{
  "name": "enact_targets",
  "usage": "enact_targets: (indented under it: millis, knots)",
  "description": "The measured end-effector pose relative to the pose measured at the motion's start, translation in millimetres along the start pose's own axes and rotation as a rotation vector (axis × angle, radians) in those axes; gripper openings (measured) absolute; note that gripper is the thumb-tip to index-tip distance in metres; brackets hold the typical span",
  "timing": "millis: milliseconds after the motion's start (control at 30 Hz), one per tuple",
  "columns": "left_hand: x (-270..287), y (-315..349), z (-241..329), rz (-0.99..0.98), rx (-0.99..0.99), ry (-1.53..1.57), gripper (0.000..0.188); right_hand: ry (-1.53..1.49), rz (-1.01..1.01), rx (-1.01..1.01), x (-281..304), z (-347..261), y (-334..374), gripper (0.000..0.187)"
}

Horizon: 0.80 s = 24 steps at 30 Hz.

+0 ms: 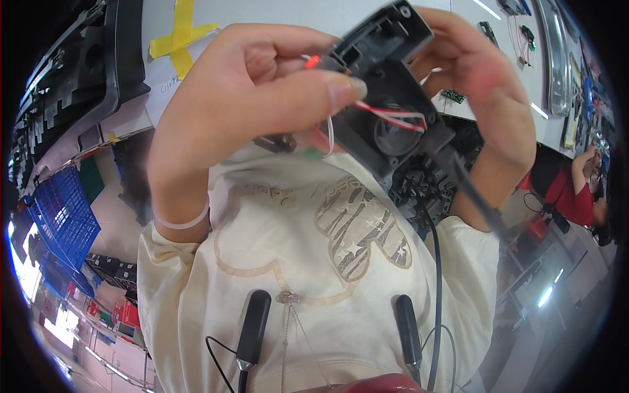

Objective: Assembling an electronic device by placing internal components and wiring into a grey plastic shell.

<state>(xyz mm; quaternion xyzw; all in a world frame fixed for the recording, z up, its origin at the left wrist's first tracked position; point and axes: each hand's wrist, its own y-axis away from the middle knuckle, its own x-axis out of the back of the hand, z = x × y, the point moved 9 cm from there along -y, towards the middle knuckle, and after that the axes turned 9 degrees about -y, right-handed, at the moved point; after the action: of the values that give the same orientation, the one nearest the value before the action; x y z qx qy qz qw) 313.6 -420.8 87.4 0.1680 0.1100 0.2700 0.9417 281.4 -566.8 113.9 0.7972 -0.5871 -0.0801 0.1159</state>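
Observation:
A black plastic housing (401, 85) is held up in front of my chest, tilted, its hollow inner side showing. Set in its lower part is a round, clear-looking disc (395, 137), and red and white wires (393, 116) cross over it. My left hand (262, 92) pinches the housing's left edge, thumb on top; a small orange-red tip (313, 62) shows beside its fingers. Around the far right side curls my right hand (468, 72), fingertips partly hidden behind the part. A blurred dark rod or cable (472, 190) runs from the housing's lower right corner.
Yellow tape (182, 39) marks the white table at the far left, near a large black plastic frame (98, 72). Many small black parts (426, 180) lie below the housing. A blue basket (64, 213) stands left; another person's red sleeve (570, 196) shows right.

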Motion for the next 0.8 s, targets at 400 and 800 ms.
enact_targets:
  millis: [400, 800]
  knots:
    - [27, 5, 24, 0.122, -0.099, -0.128, 0.040, -0.623, 0.155, -0.146, -16, 3, -13, 0.055]
    - [12, 30, 7, 0.219, -0.202, 0.002, 0.054, -0.549, 0.493, 0.193, 4, 5, -10, 0.051]
